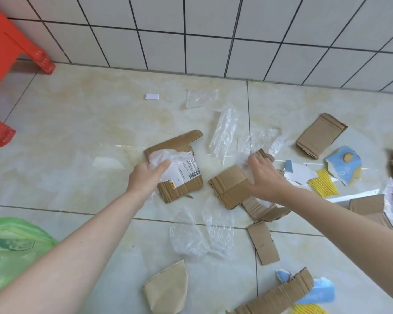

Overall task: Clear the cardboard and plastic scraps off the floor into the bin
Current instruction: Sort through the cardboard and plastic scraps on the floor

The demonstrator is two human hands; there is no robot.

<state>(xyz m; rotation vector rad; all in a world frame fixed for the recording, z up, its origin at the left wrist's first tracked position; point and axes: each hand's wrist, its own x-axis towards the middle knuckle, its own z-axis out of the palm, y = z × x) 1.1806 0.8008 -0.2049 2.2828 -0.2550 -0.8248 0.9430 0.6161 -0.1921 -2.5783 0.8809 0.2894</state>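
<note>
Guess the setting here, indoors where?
Probably a tiled utility room or kitchen corner: glossy floor tiles, white wall tiles, a red plastic stool, and torn packaging scraps on the floor.

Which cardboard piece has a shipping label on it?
The brown cardboard piece under the left hand, carrying a white barcode label. The other cardboard scraps are plain.

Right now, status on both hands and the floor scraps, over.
Left hand gripping crumpled plastic over labelled cardboard. Right hand open, reaching onto clear plastic. Scraps still scattered; nothing blocking.
</note>
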